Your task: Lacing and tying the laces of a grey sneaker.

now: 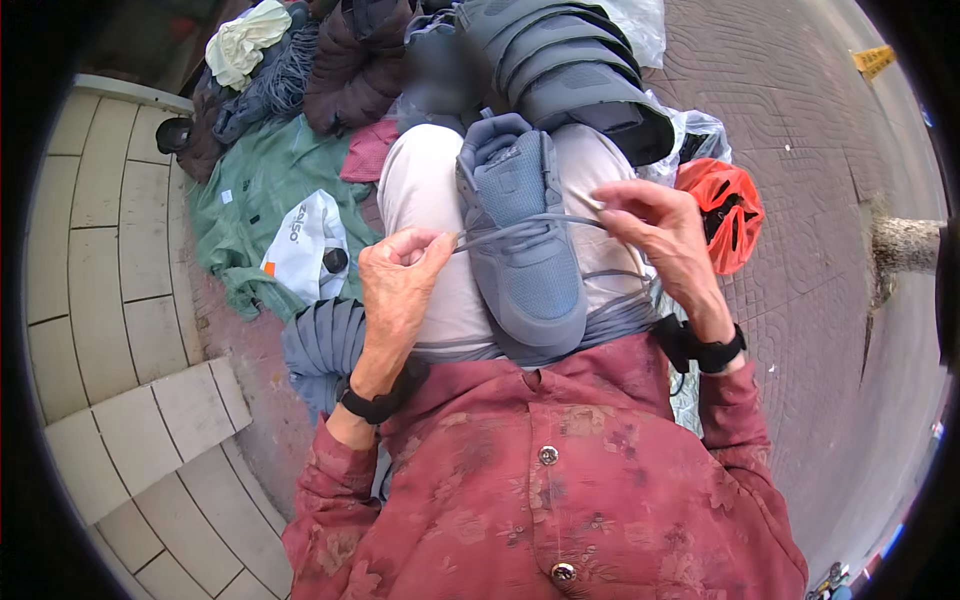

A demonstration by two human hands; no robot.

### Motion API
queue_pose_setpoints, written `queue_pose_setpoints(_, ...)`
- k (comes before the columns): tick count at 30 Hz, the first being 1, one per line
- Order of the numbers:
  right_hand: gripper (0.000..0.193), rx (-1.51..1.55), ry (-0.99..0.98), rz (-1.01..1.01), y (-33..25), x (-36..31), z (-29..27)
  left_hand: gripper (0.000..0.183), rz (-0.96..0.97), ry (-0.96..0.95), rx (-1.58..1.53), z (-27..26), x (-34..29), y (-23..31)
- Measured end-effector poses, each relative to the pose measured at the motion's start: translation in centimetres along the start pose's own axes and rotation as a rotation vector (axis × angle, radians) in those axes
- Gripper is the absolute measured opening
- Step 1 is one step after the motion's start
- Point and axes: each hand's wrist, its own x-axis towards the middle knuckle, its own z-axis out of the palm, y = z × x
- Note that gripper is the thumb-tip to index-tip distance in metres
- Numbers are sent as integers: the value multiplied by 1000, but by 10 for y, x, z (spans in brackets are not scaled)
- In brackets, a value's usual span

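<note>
A blue-grey lace-up shoe (525, 265) lies on my lap between my thighs, its toe pointing toward me. Across its front runs a grey shoelace (560, 217), drawn out to both sides. On the shoe's left, my left hand (405, 270) is closed, thumb and fingertips pinching one stretch of the lace. To the right, my right hand (660, 225) has its fingers curled at the other stretch; the exact grip is partly hidden. More loose grey laces (625, 320) lie over my lap, under and beside the shoe.
Ahead stands a nested row of dark grey shoe uppers (570, 75). Grey stacked pieces (325, 350) sit by my left hip. A green cloth (260, 180) with a white bag (312, 240) spreads at left. A red plastic bag (722, 212) rests at right; pale tiled steps (150, 440) border the left.
</note>
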Motion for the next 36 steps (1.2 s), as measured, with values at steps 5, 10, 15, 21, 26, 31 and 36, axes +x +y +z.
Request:
queue_pose_setpoints(5, 11, 163, -45, 21, 8, 21, 22, 19, -22, -6, 34, 1, -1, 8)
queue_pose_setpoints(10, 11, 151, -64, 89, 9, 28, 25, 18, -18, -14, -21, 0, 0, 6)
queue_pose_setpoints(15, 13, -100, -100, 79, -2, 44, 23, 18, -35, -9, -8, 0, 1, 6)
queue_pose_setpoints(21, 13, -405, -150, -59, -14, 61, 32, 18, -44, -13, -43, 3, 1, 6)
queue_pose_setpoints(26, 15, -747, -43, -466, -35, 49, 39, 18, -32, -17, -59, 0, -1, 6)
queue_pose_setpoints(31, 16, -668, -171, -637, -22, 60, 67, 18, -35, -48, -65, -1, 0, 2)
queue_pose_setpoints(36, 17, -694, -208, -603, -21, 62, 75, 20, -11, -34, -31, -1, -1, 2)
